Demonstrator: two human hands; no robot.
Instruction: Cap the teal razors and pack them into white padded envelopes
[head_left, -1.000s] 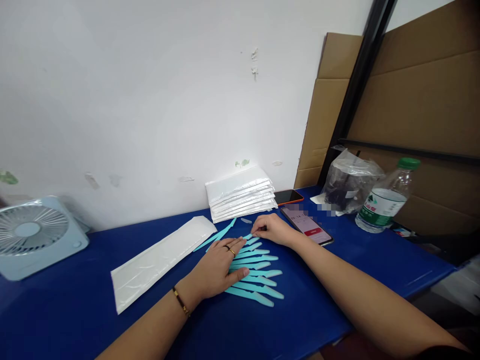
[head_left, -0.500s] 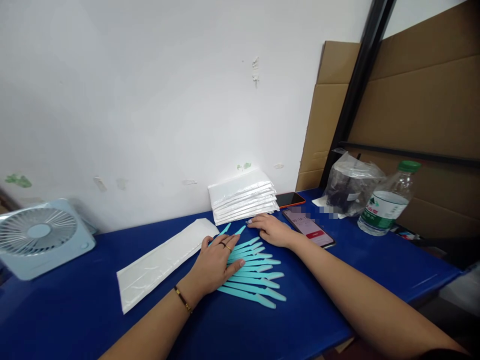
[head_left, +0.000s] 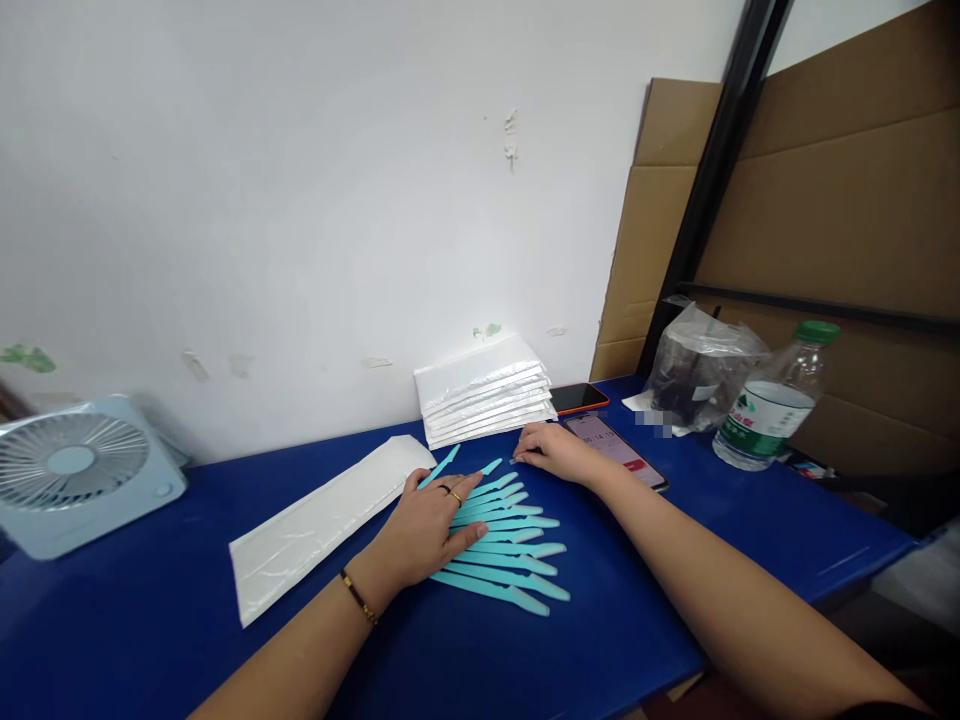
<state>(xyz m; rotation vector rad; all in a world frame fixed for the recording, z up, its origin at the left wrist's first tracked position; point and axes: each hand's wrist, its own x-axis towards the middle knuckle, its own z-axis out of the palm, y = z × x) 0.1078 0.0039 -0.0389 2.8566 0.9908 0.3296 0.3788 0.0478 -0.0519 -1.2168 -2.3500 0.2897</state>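
Head view gives me the turquoise sticks (head_left: 517,536) fanned across the blue table (head_left: 622,620), their handles under the left hand (head_left: 429,525), which lies spread flat on them rather than gripping. The right hand (head_left: 551,450) has its fingertips pinched on a small clear piece (head_left: 514,461), just beyond the tip of an upper stick. I judge that piece the weak point: being so small, it could slip from a loose pinch and skid away. If the left palm presses unevenly, the fan could slew and its tips cross. Another stick (head_left: 442,465) pokes out past the left fingers, just beside the long white packet (head_left: 330,530); a nudge could shove the two together. Farther out, the right wrist sits close to the lit phone (head_left: 615,450), so a careless sweep could knock it.
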